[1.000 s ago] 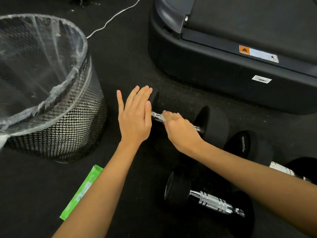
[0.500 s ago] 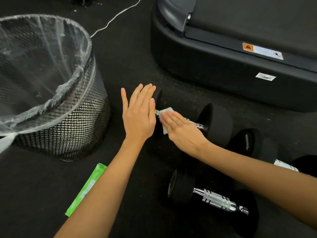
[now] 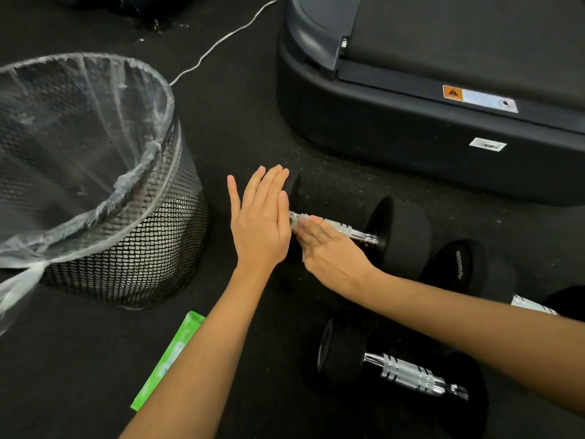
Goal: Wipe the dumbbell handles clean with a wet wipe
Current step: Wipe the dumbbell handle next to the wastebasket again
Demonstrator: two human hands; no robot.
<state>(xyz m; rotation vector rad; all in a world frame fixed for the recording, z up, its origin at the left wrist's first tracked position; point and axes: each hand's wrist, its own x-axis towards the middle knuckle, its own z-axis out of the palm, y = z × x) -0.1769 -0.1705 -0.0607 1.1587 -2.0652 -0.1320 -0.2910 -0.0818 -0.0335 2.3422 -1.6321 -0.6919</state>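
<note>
Handle (image 3: 345, 230) of the far dumbbell runs from ten o'clock to four o'clock, chrome showing at four o'clock of the right hand (image 3: 329, 250), whose straight fingers press the wet wipe (image 3: 297, 222) onto the bar's ten o'clock end. Left hand (image 3: 259, 221), flat and spread, braces the weight head (image 3: 292, 188) there, so strokes likely travel toward four o'clock.

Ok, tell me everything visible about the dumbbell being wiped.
The dumbbell lies on its side on the dark floor near the treadmill. It has black round heads and a ribbed chrome handle. The left hand rests flat against its left head; the right hand presses a white wipe onto the handle.
</note>
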